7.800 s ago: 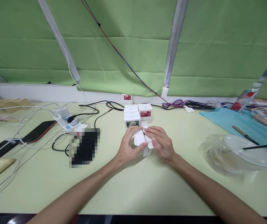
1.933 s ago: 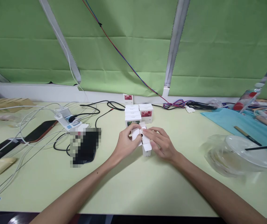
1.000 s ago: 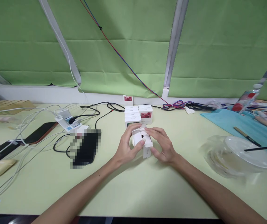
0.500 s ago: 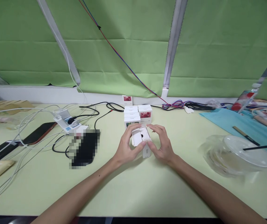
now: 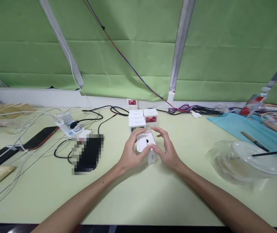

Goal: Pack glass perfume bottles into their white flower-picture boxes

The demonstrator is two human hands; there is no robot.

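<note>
A small white carton [image 5: 148, 146] stands on the pale green table [image 5: 138, 194] in the middle, its top flaps open and a dark item showing inside. My left hand [image 5: 131, 152] wraps its left side, thumb against the front. My right hand [image 5: 165, 149] grips the right side with the thumb low on the carton and the fingers arched over the top. Just behind stand several closed white cartons [image 5: 143, 118] with flower pictures, stacked together, and one more carton [image 5: 132, 103] by the wall.
A power strip [image 5: 67, 126], tangled white and black cables, two phones [image 5: 37, 137] and a blurred dark item [image 5: 87, 153] lie at the left. A clear plastic lidded bowl [image 5: 247, 160] sits at the right before a blue cloth [image 5: 250, 129]. Green fabric hangs behind.
My right fingers have lifted off the carton's top flap and arch above it, so the dark item inside shows. The carton and my left hand have hardly moved.
</note>
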